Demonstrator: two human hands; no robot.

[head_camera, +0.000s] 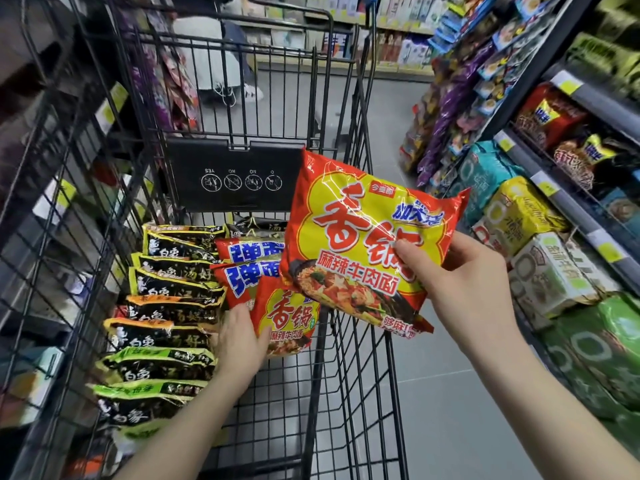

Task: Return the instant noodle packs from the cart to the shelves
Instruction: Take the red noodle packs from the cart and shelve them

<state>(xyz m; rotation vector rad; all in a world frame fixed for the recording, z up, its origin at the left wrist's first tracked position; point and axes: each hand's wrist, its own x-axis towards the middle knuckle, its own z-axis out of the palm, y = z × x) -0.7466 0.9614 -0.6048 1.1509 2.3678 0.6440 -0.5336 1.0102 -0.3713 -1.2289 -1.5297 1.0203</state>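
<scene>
your right fingers pinch a red noodle pack lifted clear above the cart (shelves lie just to its right). your left hand grips a second red pack low inside, so the right goes first.

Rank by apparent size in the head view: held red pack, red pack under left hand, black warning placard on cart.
1. Held red pack, nearest the camera.
2. Black warning placard.
3. Red pack under left hand, same design, partly covered.

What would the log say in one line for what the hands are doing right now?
right hand: holds red-and-yellow plastic noodle pack above black wire cart | left hand: grips matching smaller-looking pack in cart
</scene>
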